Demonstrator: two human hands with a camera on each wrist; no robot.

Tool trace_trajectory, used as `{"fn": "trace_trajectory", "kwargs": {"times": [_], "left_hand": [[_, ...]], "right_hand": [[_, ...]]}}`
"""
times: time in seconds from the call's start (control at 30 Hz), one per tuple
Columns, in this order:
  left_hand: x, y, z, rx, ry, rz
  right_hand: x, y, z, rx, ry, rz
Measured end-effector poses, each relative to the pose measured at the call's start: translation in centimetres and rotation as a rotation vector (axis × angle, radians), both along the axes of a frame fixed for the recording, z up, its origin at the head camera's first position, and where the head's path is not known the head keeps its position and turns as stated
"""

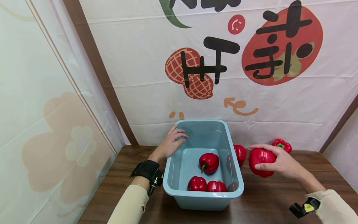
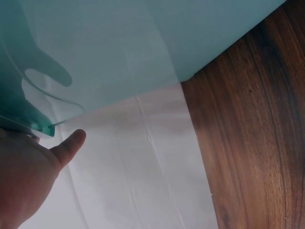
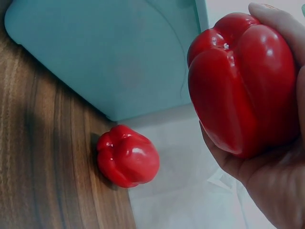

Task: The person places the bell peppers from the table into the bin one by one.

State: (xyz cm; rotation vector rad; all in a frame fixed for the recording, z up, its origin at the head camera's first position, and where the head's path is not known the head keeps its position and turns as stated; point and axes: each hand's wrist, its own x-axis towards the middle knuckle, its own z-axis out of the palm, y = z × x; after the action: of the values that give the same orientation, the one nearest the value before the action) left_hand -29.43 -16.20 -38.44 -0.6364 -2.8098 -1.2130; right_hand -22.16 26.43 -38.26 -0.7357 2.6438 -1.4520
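wooden table (image 1: 279, 199), lower frame: right hand (image 1: 282, 161) grips a red pepper (image 1: 261, 161) just right of the blue tub (image 1: 236, 174). left hand (image 1: 170, 143) (fingers relaxed) rests on the tub's far left rim.

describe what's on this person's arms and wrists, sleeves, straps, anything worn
Both arms wear cream long sleeves. The left wrist carries a black strap with a small dark device hanging from it. The right wrist has a black mount bearing a yellow tag. Both hands are bare, without gloves.
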Motion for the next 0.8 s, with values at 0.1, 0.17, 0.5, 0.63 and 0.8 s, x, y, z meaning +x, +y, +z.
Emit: {"fn": "trace_trajectory", "kwargs": {"times": [0.1, 0.17, 0.5, 0.63, 0.8], "left_hand": [[0.0, 0.0, -0.1, 0.001, -0.002, -0.002], [0.0, 0.0, -0.1, 0.002, -0.004, -0.002], [0.1, 0.0, 0.1, -0.002, -0.008, 0.001], [0.0, 0.0, 0.1, -0.005, -0.005, -0.004], [0.0, 0.0, 0.0, -0.003, -0.003, -0.007]], "right_hand": [[0.1, -0.1, 0.3, 0.011, 0.010, -0.005], [0.1, -0.2, 0.5, 0.021, 0.023, -0.011], [0.0, -0.5, 1.2, 0.035, 0.043, -0.022], [-0.2, -0.6, 1.6, 0.046, 0.056, -0.024], [-0.4, -0.8, 2.0, 0.044, 0.052, -0.014]]}}
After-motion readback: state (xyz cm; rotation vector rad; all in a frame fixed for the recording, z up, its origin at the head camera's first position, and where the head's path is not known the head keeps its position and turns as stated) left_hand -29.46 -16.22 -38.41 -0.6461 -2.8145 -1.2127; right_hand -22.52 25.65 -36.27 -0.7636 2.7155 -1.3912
